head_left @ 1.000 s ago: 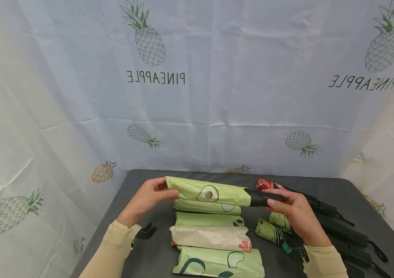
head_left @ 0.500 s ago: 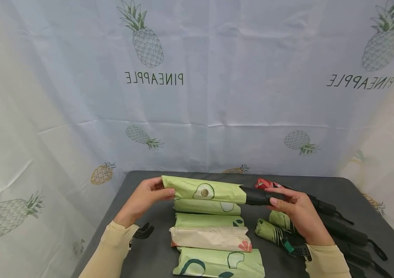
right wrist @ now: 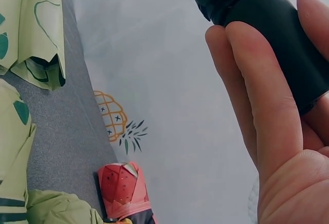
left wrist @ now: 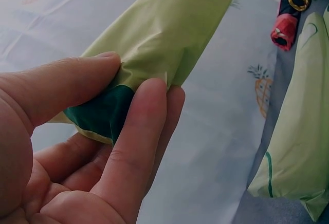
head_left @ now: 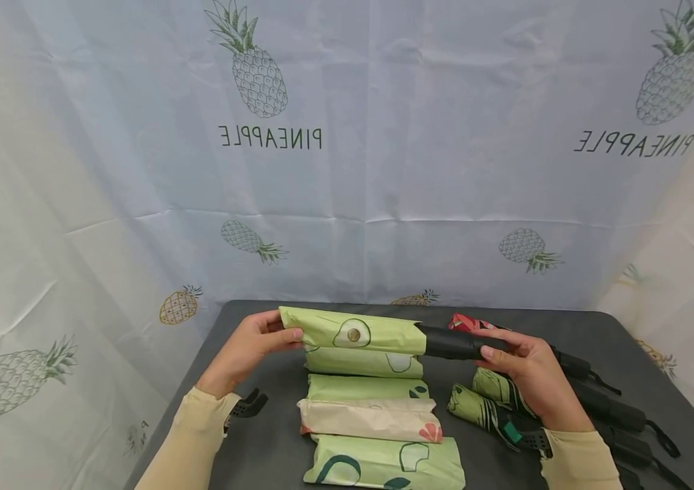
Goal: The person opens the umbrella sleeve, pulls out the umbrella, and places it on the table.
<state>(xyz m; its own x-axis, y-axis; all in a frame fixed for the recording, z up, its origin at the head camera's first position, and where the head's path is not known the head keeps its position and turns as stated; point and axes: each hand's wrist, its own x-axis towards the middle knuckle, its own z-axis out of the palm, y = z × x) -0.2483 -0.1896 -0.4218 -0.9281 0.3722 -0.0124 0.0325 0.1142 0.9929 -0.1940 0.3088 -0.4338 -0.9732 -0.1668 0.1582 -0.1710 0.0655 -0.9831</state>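
Observation:
A light green fabric sleeve with an avocado print (head_left: 316, 331) is held level above the table, and a folded umbrella with a black handle (head_left: 454, 343) sticks out of its right end. My left hand (head_left: 245, 350) pinches the sleeve's left end between thumb and fingers; dark green fabric (left wrist: 100, 111) shows there in the left wrist view. Around the free end of the black handle (right wrist: 280, 39), the thumb and fingers of my right hand (head_left: 531, 371) are curled. How far the umbrella reaches inside the sleeve is hidden.
Below the held sleeve lie more sleeves in a column, among them a cream one (head_left: 371, 418) and a large green one (head_left: 386, 463). Folded umbrellas with green (head_left: 472, 406) and red (head_left: 463, 322) ends lie at the right, partly behind my right hand. A pineapple-print curtain (head_left: 347, 184) hangs behind the table.
My left hand and the sleeve have shifted left, while my right hand has moved slightly right. More of the black umbrella shows outside the sleeve than before.

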